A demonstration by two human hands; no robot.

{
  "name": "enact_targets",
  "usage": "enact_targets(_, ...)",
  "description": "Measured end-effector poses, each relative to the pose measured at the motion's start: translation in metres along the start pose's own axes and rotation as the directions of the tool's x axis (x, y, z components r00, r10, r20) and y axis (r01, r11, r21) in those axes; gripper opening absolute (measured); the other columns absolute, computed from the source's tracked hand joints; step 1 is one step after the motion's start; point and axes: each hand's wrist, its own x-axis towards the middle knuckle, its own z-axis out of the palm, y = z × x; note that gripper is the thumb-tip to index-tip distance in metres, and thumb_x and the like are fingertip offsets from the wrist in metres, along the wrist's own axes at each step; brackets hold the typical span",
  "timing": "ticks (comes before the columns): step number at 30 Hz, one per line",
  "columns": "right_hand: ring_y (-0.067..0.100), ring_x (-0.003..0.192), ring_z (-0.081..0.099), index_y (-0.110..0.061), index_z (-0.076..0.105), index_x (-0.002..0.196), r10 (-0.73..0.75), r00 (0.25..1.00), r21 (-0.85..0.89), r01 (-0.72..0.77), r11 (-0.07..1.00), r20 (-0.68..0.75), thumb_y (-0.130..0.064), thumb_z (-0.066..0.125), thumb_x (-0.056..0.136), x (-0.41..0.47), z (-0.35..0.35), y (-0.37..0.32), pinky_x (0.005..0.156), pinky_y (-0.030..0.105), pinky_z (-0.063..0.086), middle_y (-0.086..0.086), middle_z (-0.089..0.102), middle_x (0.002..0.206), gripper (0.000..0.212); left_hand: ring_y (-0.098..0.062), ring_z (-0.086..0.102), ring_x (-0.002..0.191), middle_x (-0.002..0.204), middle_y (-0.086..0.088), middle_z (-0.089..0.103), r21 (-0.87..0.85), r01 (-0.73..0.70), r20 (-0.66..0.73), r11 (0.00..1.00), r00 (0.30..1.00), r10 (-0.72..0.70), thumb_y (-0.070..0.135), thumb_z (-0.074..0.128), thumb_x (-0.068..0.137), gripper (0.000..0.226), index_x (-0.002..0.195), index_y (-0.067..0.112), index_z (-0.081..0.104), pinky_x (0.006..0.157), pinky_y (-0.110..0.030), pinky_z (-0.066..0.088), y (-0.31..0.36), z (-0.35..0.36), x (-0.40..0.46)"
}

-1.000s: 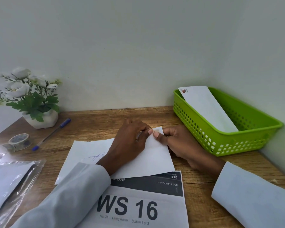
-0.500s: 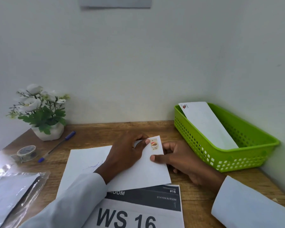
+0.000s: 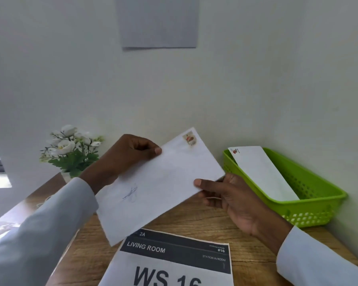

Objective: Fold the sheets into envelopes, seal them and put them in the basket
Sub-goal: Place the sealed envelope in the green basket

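A white envelope with a stamp at its top right corner and a blue scribble near its lower left is held up above the wooden table, tilted. My left hand pinches its upper edge. My right hand grips its right end, thumb on the front. To the right stands the green basket against the wall, with another white envelope leaning inside it.
A printed sign reading WS 16 lies on the wooden table at the front. A white pot of artificial flowers stands at the back left. A grey sheet hangs on the wall.
The envelope has been lifted off the table and now hangs tilted in both hands. The view has tipped upward, so the tape, pen and plastic sleeve on the left are out of sight.
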Motion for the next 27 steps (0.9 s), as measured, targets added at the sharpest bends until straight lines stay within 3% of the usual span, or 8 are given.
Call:
enact_targets(4,0.014,0.065,0.067,-0.010,0.075,0.078,-0.055,0.998,0.014,0.055,0.998,0.006,-0.018,0.082,0.072,-0.003,0.008,-0.011,0.060,0.024,0.057,0.007,0.071,0.072,0.012,-0.027,0.073,0.077,0.089,-0.015,0.077,-0.253,0.028,-0.121,0.967,0.991,-0.060,0.026,0.077,0.078,0.018,0.084,0.010,0.079,0.067,-0.033,0.059,0.009,0.007,0.009)
enact_targets(8,0.017,0.064,0.065,-0.003,0.076,0.086,-0.146,0.980,0.031,0.152,0.988,-0.137,-0.015,0.080,0.077,-0.001,0.005,-0.032,0.059,0.025,0.057,0.012,0.071,0.075,0.016,-0.027,0.073,0.074,0.088,-0.016,0.076,-0.456,0.024,-0.145,0.890,0.984,-0.101,0.024,0.078,0.074,0.017,0.079,0.008,0.079,0.065,-0.033,0.059,0.025,0.025,0.025)
enact_targets(11,0.021,0.066,0.064,0.000,0.076,0.089,-0.236,0.930,-0.007,0.244,0.970,-0.282,-0.010,0.078,0.079,0.004,-0.010,-0.056,0.059,0.026,0.057,0.017,0.072,0.081,0.014,-0.017,0.071,0.066,0.081,-0.007,0.077,-0.464,0.038,-0.139,0.885,0.983,-0.116,0.021,0.076,0.081,0.011,0.076,0.011,0.078,0.057,-0.025,0.056,0.034,0.041,0.040)
enact_targets(14,0.016,0.062,0.070,-0.002,0.075,0.085,-0.305,0.877,-0.099,0.289,0.952,-0.370,-0.006,0.075,0.081,0.011,-0.040,-0.087,0.058,0.023,0.059,0.008,0.077,0.075,0.005,-0.012,0.068,0.061,0.077,-0.003,0.076,-0.470,0.042,-0.097,0.882,0.990,-0.099,0.016,0.079,0.079,0.006,0.076,0.011,0.078,0.054,-0.020,0.053,0.042,0.061,0.054)
enact_targets(18,0.016,0.064,0.073,-0.004,0.075,0.079,-0.341,0.843,-0.330,0.209,0.921,-0.417,-0.005,0.076,0.081,0.025,-0.090,-0.114,0.058,0.023,0.059,0.006,0.078,0.073,0.002,-0.008,0.057,0.045,0.063,-0.002,0.073,-0.432,0.049,-0.101,0.900,0.990,-0.103,0.013,0.082,0.076,0.009,0.070,0.008,0.076,0.046,-0.016,0.047,0.049,0.102,0.078)
enact_targets(21,0.017,0.060,0.066,-0.008,0.075,0.072,-0.417,0.774,-0.500,0.152,0.853,-0.476,-0.001,0.075,0.081,0.042,-0.123,-0.117,0.061,0.026,0.058,0.004,0.074,0.065,0.012,-0.006,0.052,0.039,0.061,-0.004,0.073,-0.380,0.045,-0.087,0.924,0.993,-0.084,0.010,0.080,0.079,0.012,0.071,0.002,0.075,0.039,-0.015,0.038,0.050,0.138,0.095)
enact_targets(23,0.023,0.068,0.064,-0.010,0.076,0.073,-0.483,0.718,-0.630,0.081,0.772,-0.500,-0.002,0.075,0.080,0.054,-0.142,-0.114,0.073,0.035,0.055,0.008,0.073,0.073,0.010,-0.006,0.054,0.039,0.064,-0.007,0.074,-0.348,0.057,-0.090,0.936,0.991,-0.094,0.007,0.076,0.081,0.011,0.071,0.002,0.076,0.038,-0.014,0.037,0.048,0.161,0.106)
enact_targets(27,0.028,0.079,0.070,-0.006,0.078,0.077,-0.536,0.687,-0.816,-0.148,0.559,-0.491,-0.006,0.073,0.080,0.065,-0.167,-0.095,0.071,0.031,0.053,0.009,0.077,0.083,0.006,-0.012,0.057,0.049,0.067,-0.006,0.075,-0.237,0.113,-0.086,0.965,0.987,-0.136,0.010,0.075,0.079,0.013,0.067,0.007,0.077,0.047,-0.017,0.040,0.034,0.196,0.116)
